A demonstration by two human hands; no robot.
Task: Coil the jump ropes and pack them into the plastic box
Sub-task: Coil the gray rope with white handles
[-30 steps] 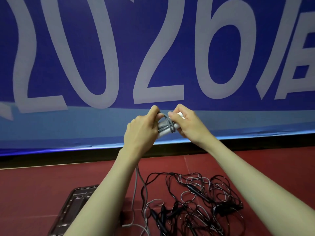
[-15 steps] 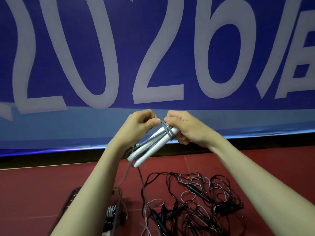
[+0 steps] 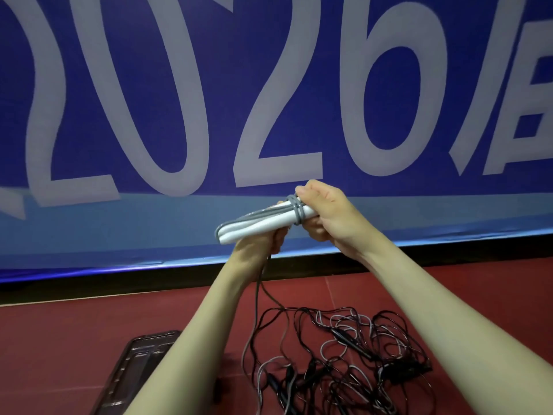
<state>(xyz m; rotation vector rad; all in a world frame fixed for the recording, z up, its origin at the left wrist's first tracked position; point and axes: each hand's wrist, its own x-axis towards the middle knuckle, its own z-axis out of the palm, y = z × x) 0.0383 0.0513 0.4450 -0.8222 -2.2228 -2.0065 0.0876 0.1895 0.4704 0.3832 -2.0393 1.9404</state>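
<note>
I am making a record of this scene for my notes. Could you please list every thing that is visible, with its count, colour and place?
jump rope in hand: one, white handles with grey cord wound round them near the right hand, held up in front of the banner; a loose grey end hangs down toward the floor.
pile of jump ropes: count cannot be told, black and grey cords tangled, on the floor at lower centre-right.
plastic box: one, dark and see-through, on the floor at lower left, partly behind the left forearm.
banner: one, blue with large pale characters, behind everything.
floor: dark red.
left hand: grips the handles from below.
right hand: grips the wound end.
</note>
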